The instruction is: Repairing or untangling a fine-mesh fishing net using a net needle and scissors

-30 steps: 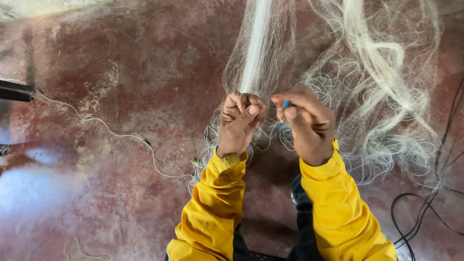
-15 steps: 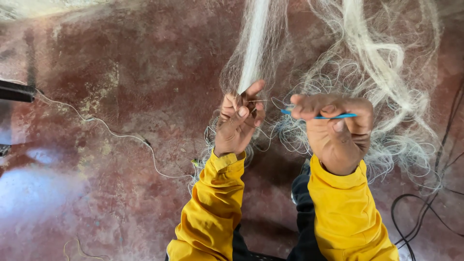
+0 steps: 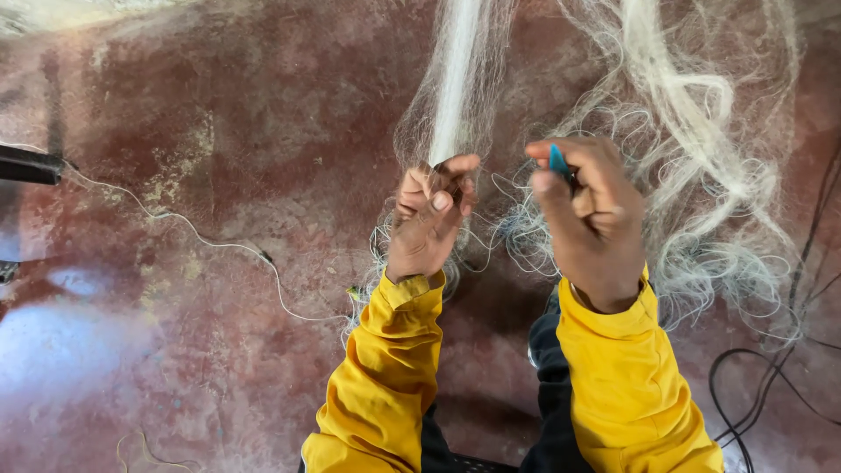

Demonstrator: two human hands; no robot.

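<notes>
Pinching pale, tangled net (image 3: 455,105) — left hand (image 3: 429,219); right hand (image 3: 591,219) grips a blue tool (image 3: 558,161).

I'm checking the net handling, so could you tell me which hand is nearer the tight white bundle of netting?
Left. The left hand pinches the white bundle at its lower end; the right hand is apart, holding a blue tool.

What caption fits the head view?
Left hand pinches white netting; right hand holds a blue tool beside it.
</notes>
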